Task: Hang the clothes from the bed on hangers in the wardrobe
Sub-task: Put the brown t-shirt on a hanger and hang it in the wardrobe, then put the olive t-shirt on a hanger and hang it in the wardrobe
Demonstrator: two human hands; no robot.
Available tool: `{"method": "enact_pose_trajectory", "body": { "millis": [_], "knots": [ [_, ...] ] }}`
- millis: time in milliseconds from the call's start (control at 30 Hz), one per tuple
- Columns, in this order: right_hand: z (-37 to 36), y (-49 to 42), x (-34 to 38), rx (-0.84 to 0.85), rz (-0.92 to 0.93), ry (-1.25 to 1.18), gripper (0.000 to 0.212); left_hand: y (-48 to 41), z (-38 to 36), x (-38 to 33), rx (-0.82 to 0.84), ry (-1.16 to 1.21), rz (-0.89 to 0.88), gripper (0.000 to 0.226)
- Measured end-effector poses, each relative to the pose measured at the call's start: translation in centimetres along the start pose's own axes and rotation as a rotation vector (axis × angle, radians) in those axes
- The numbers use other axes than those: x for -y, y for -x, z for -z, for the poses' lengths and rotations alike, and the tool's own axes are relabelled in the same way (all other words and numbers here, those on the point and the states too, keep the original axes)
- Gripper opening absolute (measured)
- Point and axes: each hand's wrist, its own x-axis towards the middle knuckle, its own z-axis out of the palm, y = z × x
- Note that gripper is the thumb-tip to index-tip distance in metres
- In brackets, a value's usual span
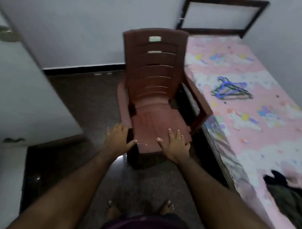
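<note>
A bed [263, 133] with a pink patterned sheet runs along the right. A small heap of purple and dark hangers [230, 90] lies on its middle. Dark clothes [290, 199] are piled on the bed's near end at the right edge. Both my arms reach forward over the floor. My left hand [117, 138] is spread open by the front left corner of a brown plastic chair [152, 89]. My right hand [175, 144] is spread flat over the front of the chair's seat. Neither hand holds anything. The wardrobe's inside is not in view.
The brown chair stands between me and the far wall, tight against the bed's left side. A white door or panel [20, 87] with a metal handle fills the left. A dark-framed headboard [223, 15] leans at the bed's far end. My bare feet [140, 210] stand on dark floor.
</note>
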Motion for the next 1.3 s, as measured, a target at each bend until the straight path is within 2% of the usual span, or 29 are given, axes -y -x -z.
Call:
{"method": "enact_pose_trajectory", "body": {
  "millis": [267,400,567,767,1000,1067,1200,1300],
  "knots": [
    [2.8,2.4,-19.2,-0.074,-0.279,-0.279,0.084,-4.7,-3.6,-20.4,0.107,-0.053,-0.252,0.08],
    [4.2,3.2,-29.8,-0.186,-0.418,-0.435,0.082,-5.8,-6.0,-31.4,0.15,-0.118,-0.379,0.075],
    [5.7,3.7,-39.0,-0.27,-0.584,-0.576,0.074,-7.1,-7.9,-41.2,0.174,-0.078,-0.516,0.072],
    [5.6,2.0,-44.6,-0.314,-0.722,-0.7,0.071,-9.7,-10.8,-48.4,0.349,-0.013,-0.635,0.062],
    [6.9,-0.1,-49.2,-0.332,-0.868,-0.76,0.071,-16.0,-13.8,-55.4,0.544,0.038,-0.702,0.062],
    [8.1,-0.6,-51.3,-0.376,-0.941,-0.787,0.066,-17.7,-14.0,-57.6,0.594,0.04,-0.722,0.063],
    [8.2,-2.6,-56.4,-0.5,-1.08,-0.904,0.039,-20.5,-15.0,-62.1,0.638,0.002,-0.818,0.066],
    [8.0,-3.1,-58.0,-0.532,-1.128,-0.937,0.043,-21.4,-15.5,-65.5,0.634,-0.041,-0.906,0.072]
  ]
}}
